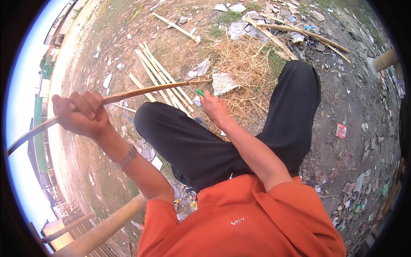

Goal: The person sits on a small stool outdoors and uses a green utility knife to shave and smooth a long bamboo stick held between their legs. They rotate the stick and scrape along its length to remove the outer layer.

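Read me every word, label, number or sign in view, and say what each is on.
Orange shirt: small white mark, too small and blurred to read.
Red-and-white scrap, right of the knees: any print is too small to read.
Bamboo strip in the left hand: none visible.
Green object in the right hand: none visible.

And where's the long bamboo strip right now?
The bamboo strip crosses the left of the head view, gripped in the left hand, passing over pale strips on the ground, its tip near the right hand.
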`<state>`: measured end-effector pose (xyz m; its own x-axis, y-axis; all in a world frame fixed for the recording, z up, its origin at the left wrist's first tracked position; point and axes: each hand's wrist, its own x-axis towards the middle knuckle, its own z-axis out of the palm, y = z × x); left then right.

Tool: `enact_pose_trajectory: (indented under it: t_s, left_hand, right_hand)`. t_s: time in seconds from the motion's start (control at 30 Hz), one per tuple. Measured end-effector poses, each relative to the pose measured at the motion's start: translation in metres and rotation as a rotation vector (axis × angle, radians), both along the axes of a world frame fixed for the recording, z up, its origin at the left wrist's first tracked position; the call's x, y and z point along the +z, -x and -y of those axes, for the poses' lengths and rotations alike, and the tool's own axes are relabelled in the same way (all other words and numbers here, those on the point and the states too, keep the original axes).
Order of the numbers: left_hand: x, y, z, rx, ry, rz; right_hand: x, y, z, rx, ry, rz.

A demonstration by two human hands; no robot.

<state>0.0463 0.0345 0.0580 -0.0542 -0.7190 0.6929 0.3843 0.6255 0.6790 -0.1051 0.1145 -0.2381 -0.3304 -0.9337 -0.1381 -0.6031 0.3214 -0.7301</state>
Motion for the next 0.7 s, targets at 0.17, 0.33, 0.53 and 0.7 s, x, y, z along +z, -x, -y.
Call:
enact_pose_trajectory:
  t_s: [0.17, 0.33, 0.53, 0.7]
  left_hand:
    - [0.001, 0.005, 0.000, -0.119, 0.012, 0.014]
    - [0.003, 0.022, -0.001, -0.141, 0.044, 0.024]
    - [0.006, 0.043, -0.003, -0.209, 0.042, 0.118]
    - [0.011, 0.045, 0.001, -0.223, 0.032, 0.146]
  right_hand:
    - [0.005, -0.002, -0.008, -0.028, 0.150, 0.538]
    - [0.036, -0.004, -0.007, -0.023, 0.022, 0.328]
    - [0.023, -0.001, 0.012, -0.041, -0.012, 0.023]
    - [-0.025, 0.020, 0.022, 0.142, -0.361, -0.150]
